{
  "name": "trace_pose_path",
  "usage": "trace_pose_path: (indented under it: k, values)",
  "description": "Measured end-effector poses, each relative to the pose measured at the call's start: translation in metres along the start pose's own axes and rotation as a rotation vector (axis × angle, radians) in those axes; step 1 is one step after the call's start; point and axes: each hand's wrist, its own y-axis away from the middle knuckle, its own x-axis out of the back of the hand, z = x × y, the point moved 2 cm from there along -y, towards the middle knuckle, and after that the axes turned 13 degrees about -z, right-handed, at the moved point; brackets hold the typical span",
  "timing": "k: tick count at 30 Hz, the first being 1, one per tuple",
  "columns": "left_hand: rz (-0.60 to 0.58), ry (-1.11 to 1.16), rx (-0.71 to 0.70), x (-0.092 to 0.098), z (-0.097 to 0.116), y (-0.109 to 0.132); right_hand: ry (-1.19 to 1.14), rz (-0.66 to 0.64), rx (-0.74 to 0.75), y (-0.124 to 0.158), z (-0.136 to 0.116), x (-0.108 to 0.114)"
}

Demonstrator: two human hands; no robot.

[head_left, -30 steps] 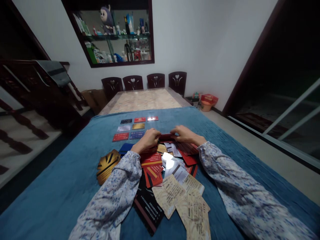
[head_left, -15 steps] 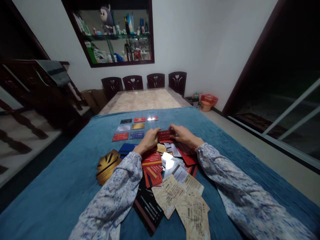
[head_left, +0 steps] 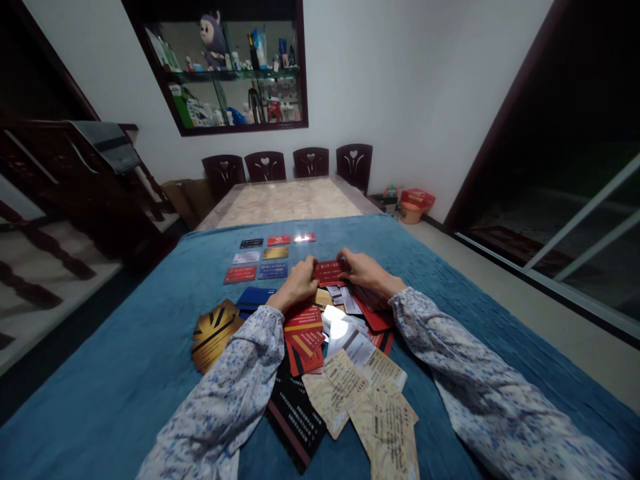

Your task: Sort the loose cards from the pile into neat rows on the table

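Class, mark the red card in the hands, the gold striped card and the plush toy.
red card point(head_left: 329, 271), head view, its face
gold striped card point(head_left: 214, 331), head view, its middle
plush toy point(head_left: 211, 32), head view, its head

A home dining room, with carved wooden chairs point(head_left: 310, 162) lining a marble-topped desk point(head_left: 290, 200) beneath a cluttered glass display cabinet point(head_left: 233, 67).

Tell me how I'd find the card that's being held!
Look at the big blue cloth covering the table, then at the messy pile of cards in its middle. Just past the pile, the left hand and right hand pinch a red card by its two ends. It is the only card held in hands; the others lie flat.
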Motion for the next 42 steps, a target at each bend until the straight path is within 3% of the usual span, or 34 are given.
trace_pose_path:
  k: [13, 36, 42]
  values:
    - [0.030, 0.036, -0.052, -0.001, 0.000, 0.000, -0.126, 0.009, 0.193, -0.003, 0.008, -0.001]
    - [0.063, 0.122, -0.050, 0.002, -0.002, -0.001, -0.149, 0.058, 0.188, -0.008, 0.013, -0.003]
    - [0.024, 0.101, -0.032, 0.002, -0.004, -0.002, -0.127, 0.052, 0.206, -0.006, 0.015, -0.001]
